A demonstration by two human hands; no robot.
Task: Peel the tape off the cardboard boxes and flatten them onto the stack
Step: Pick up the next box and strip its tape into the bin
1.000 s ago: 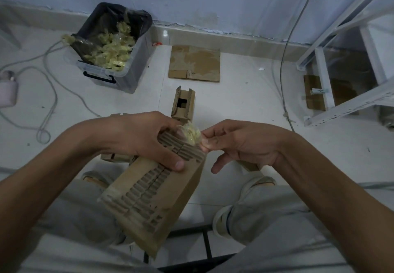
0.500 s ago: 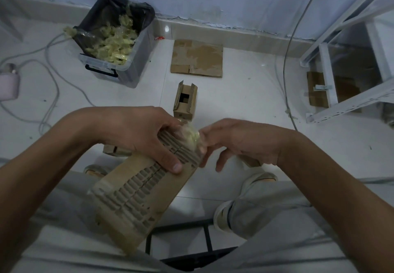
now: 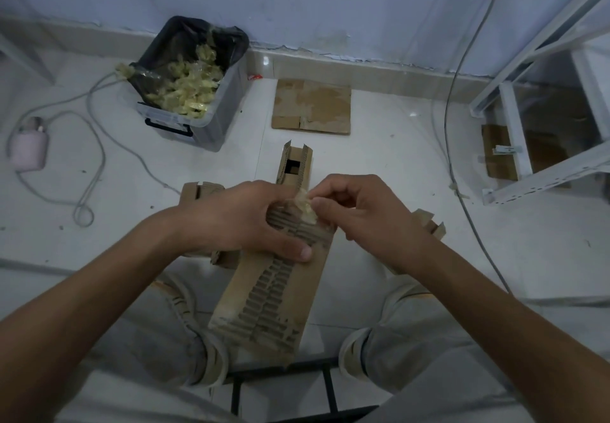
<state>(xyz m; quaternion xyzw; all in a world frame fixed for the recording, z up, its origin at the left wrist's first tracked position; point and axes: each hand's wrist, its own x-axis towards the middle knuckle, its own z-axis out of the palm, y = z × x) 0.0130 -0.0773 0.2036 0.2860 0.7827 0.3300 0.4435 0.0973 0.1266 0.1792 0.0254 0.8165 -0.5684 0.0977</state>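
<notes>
My left hand (image 3: 251, 221) grips the far end of a flattened cardboard box (image 3: 274, 300) above my lap, thumb pressed on its torn, corrugated face. My right hand (image 3: 359, 211) pinches a crumpled wad of yellowish tape (image 3: 305, 206) at the box's far end. A flat stack of cardboard (image 3: 312, 107) lies on the floor by the wall. A small box with open flaps (image 3: 295, 167) stands beyond my hands. More cardboard pieces lie under my left hand (image 3: 201, 191) and behind my right wrist (image 3: 430, 223).
A clear bin with a black liner (image 3: 198, 92) at the back left holds several tape wads. A pink device (image 3: 28, 150) and its white cable (image 3: 95, 158) lie at far left. A white metal rack (image 3: 541, 106) stands right, a cable (image 3: 452, 125) beside it.
The box swung from slanting left to nearly straight toward me. My right hand rose slightly, still pinching the tape wad at the box's far end. The view tilted down.
</notes>
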